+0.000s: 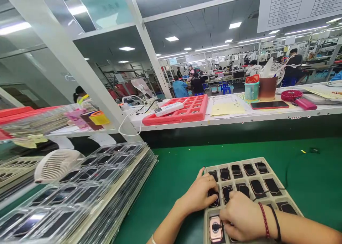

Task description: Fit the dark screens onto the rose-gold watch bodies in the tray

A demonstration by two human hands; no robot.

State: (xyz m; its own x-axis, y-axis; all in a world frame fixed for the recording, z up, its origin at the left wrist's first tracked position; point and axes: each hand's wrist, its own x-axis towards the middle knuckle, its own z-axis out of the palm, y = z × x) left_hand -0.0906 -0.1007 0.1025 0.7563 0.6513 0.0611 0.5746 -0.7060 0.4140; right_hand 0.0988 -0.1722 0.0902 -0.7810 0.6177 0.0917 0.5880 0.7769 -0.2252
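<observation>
Head view, biggest stuff first:

1. Green tabletop (267, 155) carries a tall stack of clear trays (80, 194) (layers too many to count).
2. Grey tray (267, 159) shows ten dark pieces (224, 174) across two rows; the rest are partly hidden, so done versus left is unclear.
3. Left hand (197, 194) curls over one piece, grip pressed down; pinch unclear.
4. Right hand (242, 215) covers the tray's near corner, where a rose-gold watch case (215, 229) sits; grip unclear.

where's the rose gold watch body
In the head view, the rose-gold watch body sits in the bottom-left pocket of the grey tray, just under the right hand.
</observation>
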